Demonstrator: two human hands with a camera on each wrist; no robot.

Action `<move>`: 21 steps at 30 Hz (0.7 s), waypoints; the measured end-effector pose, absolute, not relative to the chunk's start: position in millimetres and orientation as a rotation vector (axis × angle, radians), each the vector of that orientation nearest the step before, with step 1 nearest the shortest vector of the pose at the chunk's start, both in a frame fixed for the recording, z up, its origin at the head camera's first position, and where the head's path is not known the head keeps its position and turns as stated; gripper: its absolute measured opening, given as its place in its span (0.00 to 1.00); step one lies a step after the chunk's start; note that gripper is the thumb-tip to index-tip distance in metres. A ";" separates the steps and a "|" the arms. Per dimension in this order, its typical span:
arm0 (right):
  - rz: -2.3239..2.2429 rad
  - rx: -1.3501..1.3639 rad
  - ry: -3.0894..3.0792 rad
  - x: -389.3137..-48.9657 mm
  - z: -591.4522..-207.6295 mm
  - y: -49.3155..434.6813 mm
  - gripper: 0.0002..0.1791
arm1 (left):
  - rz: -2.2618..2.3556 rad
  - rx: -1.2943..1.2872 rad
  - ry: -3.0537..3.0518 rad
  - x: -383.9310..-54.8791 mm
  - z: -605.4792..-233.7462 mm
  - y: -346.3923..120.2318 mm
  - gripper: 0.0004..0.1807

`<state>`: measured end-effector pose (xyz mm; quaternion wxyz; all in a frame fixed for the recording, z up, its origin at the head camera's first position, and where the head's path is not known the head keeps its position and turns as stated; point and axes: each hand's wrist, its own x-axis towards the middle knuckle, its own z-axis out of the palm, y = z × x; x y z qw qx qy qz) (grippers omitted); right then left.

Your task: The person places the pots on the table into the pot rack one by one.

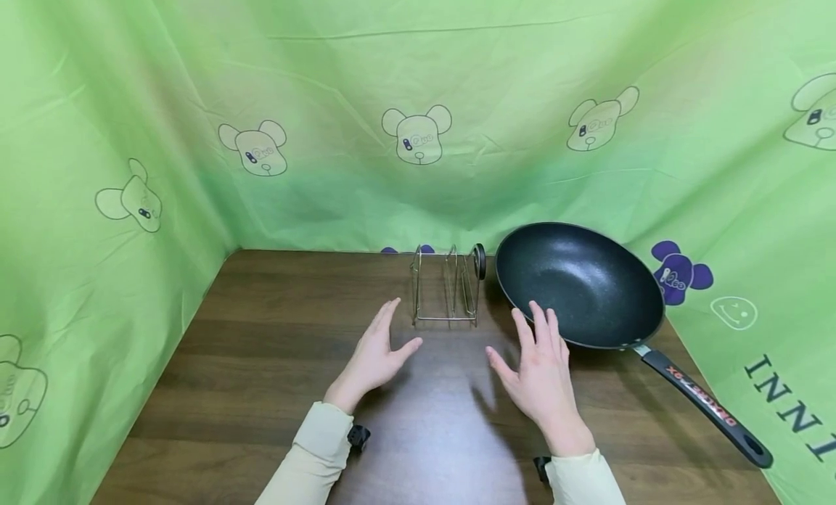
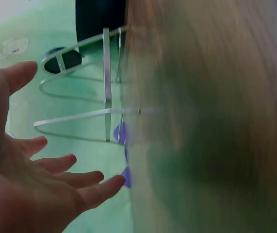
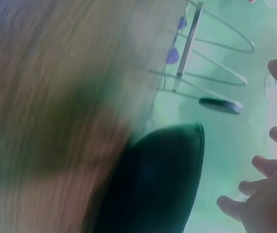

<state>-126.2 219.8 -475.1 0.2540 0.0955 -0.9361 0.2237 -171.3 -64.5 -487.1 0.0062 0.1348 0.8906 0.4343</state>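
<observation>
A metal wire rack (image 1: 446,318) with upright loops and a black disc (image 1: 481,261) on its right side stands at the back of the wooden table. To its right sits a black wok (image 1: 575,287), its long handle (image 1: 705,407) pointing toward the front right. My left hand (image 1: 372,360) is held in front of the rack, to its left, with fingers spread and nothing in them. My right hand (image 1: 538,367) hovers with spread fingers just in front of the wok, overlapping its near rim in the head view. In the left wrist view the rack (image 2: 107,82) lies beyond the fingers.
The brown wooden table (image 1: 274,360) reaches back to a green cloth curtain (image 1: 339,193) printed with bear heads, which also closes off both sides. The wok handle extends close to the table's right edge.
</observation>
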 end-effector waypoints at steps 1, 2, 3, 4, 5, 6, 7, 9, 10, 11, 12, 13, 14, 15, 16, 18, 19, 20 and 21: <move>0.612 0.248 -2.535 -125.2 -474.6 222.4 0.43 | 1.380 0.420 2.772 -170.5 -487.3 -61.6 0.45; 0.614 0.237 -2.525 -124.2 -474.3 224.8 0.43 | 1.394 0.417 2.762 -169.5 -487.1 -58.8 0.45; 0.616 0.225 -2.517 -123.4 -474.2 227.0 0.43 | 1.413 0.415 2.753 -168.7 -487.0 -56.1 0.44; 0.618 0.213 -2.508 -122.7 -474.2 229.3 0.43 | 1.422 0.411 2.748 -168.0 -486.9 -53.7 0.43; 0.618 0.203 -2.501 -122.0 -474.2 231.3 0.43 | 1.431 0.410 2.748 -167.4 -486.6 -51.6 0.42; 0.618 0.193 -2.496 -121.4 -474.1 233.2 0.43 | 1.440 0.412 2.750 -167.0 -486.4 -49.8 0.41; 0.616 0.185 -2.493 -120.8 -474.1 234.7 0.43 | 1.449 0.407 2.751 -166.4 -486.3 -48.5 0.41; 0.609 0.169 -2.496 -119.7 -473.8 237.6 0.44 | 1.464 0.405 2.750 -165.9 -486.1 -46.4 0.40; 0.606 0.160 -2.499 -119.2 -473.4 239.0 0.44 | 1.461 0.401 2.750 -166.0 -486.1 -45.5 0.40; 0.604 0.151 -2.503 -118.7 -472.8 240.3 0.44 | 1.457 0.397 2.747 -166.1 -485.7 -44.6 0.40; 0.604 0.139 -2.508 -118.3 -472.1 241.7 0.44 | 1.459 0.396 2.740 -166.3 -485.5 -43.5 0.40; 0.605 0.127 -2.513 -117.7 -471.3 243.2 0.44 | 1.462 0.394 2.729 -166.7 -485.3 -42.3 0.40; 0.605 0.115 -2.518 -117.2 -470.1 244.7 0.44 | 1.463 0.398 2.721 -166.9 -485.0 -41.0 0.40; 0.605 0.102 -2.521 -116.8 -469.0 246.5 0.44 | 1.462 0.394 2.711 -167.0 -484.8 -39.6 0.40; 0.606 0.091 -2.524 -116.5 -467.9 248.3 0.44 | 1.466 0.397 2.703 -167.1 -484.7 -38.2 0.39; 0.603 0.072 -2.522 -115.7 -466.0 252.3 0.43 | 1.480 0.402 2.687 -167.3 -485.0 -35.2 0.39; 0.601 0.060 -2.522 -115.3 -465.3 254.4 0.44 | 1.486 0.403 2.679 -167.1 -485.6 -33.7 0.39; 0.600 0.051 -2.518 -114.8 -464.5 256.6 0.43 | 1.490 0.403 2.676 -166.8 -486.2 -32.5 0.39; 0.596 0.042 -2.514 -114.2 -464.0 259.0 0.44 | 1.498 0.404 2.668 -166.6 -486.8 -31.3 0.39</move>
